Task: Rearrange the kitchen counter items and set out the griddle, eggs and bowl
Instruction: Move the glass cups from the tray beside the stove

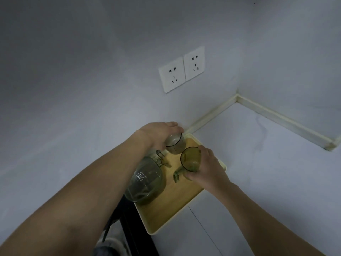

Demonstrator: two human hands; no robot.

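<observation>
A yellow tray (166, 215) with a pale rim sits on the white counter near the wall. My left hand (158, 134) grips a clear glass (175, 145) over the tray's far end. My right hand (204, 168) holds a green tinted glass cup (191, 159), tilted so that its mouth faces me, just above the tray. A glass pitcher (145, 182) with a round label and a green handle stands on the tray's left side under my left forearm. A small green glass piece (176, 176) lies on the tray beside my right hand. No griddle, eggs or bowl are in view.
Two white wall sockets (181, 69) sit above the tray. The white counter (267, 163) stretches right to a corner with cream trim (276, 115). A dark gap and a dark object (127, 224) lie left of the tray, below the counter edge.
</observation>
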